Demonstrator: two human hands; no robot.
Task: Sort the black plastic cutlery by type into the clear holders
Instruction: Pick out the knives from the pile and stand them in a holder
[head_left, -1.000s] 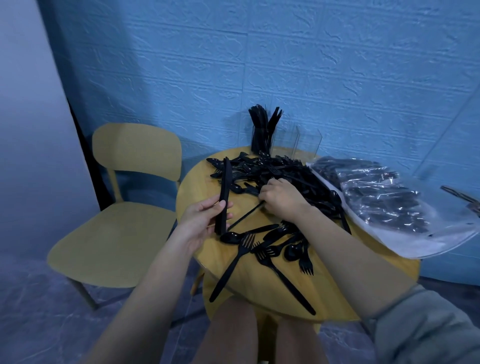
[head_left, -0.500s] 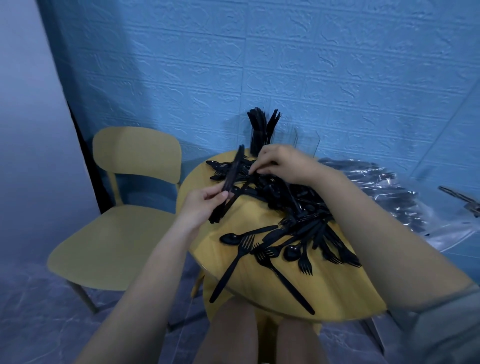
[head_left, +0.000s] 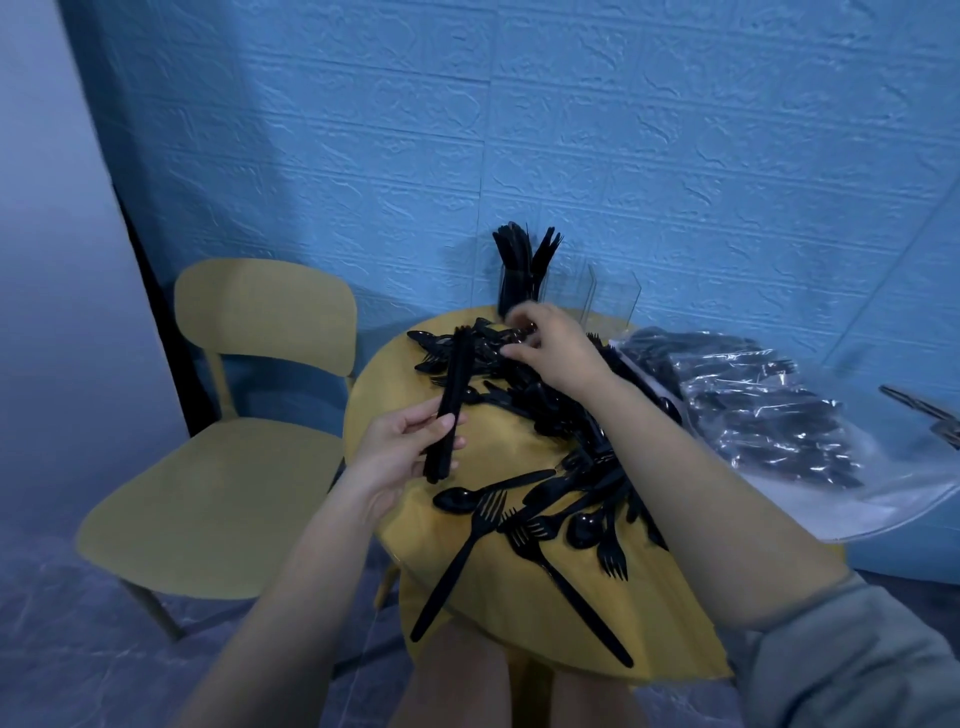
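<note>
A heap of black plastic cutlery (head_left: 561, 415) covers the round yellow table (head_left: 405, 509), with forks and spoons spread toward the near edge. My left hand (head_left: 400, 452) grips a bundle of black knives (head_left: 452, 395) upright over the table's left side. My right hand (head_left: 556, 348) reaches over the far part of the heap, fingers curled down among the pieces; what they grip is blurred. Clear holders (head_left: 587, 291) stand at the table's far edge; the leftmost holds upright black cutlery (head_left: 519, 265).
A yellow chair (head_left: 228, 441) stands left of the table. A clear plastic bag (head_left: 753, 415) full of black cutlery lies on the right. The blue textured wall is close behind the holders. My knees are under the near edge.
My right hand rose from the middle of the heap and moved to its far side near the holders. My left hand kept the knife bundle, tilting it slightly.
</note>
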